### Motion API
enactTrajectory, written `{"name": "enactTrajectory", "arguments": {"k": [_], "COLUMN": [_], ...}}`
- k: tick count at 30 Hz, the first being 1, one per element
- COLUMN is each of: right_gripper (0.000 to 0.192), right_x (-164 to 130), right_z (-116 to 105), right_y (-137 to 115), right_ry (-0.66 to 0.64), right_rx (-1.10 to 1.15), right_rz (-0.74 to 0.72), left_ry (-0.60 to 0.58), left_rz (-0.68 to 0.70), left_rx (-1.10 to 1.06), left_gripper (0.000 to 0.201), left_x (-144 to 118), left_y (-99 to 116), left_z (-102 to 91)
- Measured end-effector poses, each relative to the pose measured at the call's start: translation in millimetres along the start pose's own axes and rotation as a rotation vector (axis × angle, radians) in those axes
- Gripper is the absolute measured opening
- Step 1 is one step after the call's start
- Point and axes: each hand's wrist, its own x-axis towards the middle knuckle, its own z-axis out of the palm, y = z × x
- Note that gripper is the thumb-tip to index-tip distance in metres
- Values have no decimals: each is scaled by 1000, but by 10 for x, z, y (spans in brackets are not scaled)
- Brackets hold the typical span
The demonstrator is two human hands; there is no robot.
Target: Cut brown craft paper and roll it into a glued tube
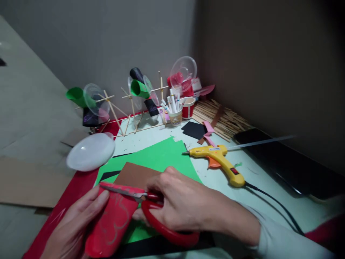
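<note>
My right hand (180, 201) is closed round the red handles of a pair of scissors (172, 230). The blades point left and lie along the upper edge of a piece of red paper (113, 219). Pale curved lines are drawn on this paper, and its lower end curls over. My left hand (75, 219) pinches the paper by its upper left edge, close to the blade tips. Below the hands lie brown paper (137, 174) and green sheets (161, 154), with black paper (172, 246) partly showing underneath.
A yellow glue gun (221, 158) lies at right, its black cord trailing forward. Behind stand stick frames with plastic discs (93, 99), a cup of markers (175, 117) and a red cup (188, 108). Wooden sticks (221, 120) lie along the wall. A white oval lid (90, 153) sits at left.
</note>
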Motion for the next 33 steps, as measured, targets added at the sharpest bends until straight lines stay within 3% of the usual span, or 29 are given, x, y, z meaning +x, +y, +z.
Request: {"name": "enactTrajectory", "arguments": {"k": [1, 5, 7, 13, 17, 27, 33], "right_gripper": [36, 39, 42, 47, 39, 59, 51], "right_x": [8, 47, 63, 69, 80, 47, 75], "right_z": [0, -11, -11, 17, 38, 91, 87], "right_y": [-17, -66, -70, -68, -74, -66, -44], "right_ry": [-12, -51, -65, -145, -185, -112, -165], "right_rx": [5, -24, -50, -33, 32, -98, -44], "right_rz": [13, 79, 119, 149, 116, 126, 72], "left_ry": [20, -252, -298, -347, -356, -424, -404], "left_rz": [14, -30, -28, -86, -41, -115, -25], "left_rx": [-14, -28, -76, -33, 8, 46, 13], "left_gripper": [47, 28, 23, 21, 19, 21, 20], "left_x": [-55, -165, -163, -176, -184, -125, -126], "left_y": [39, 132, 136, 87, 71, 60, 25], "left_z": [52, 217, 236, 177, 178, 153, 160]}}
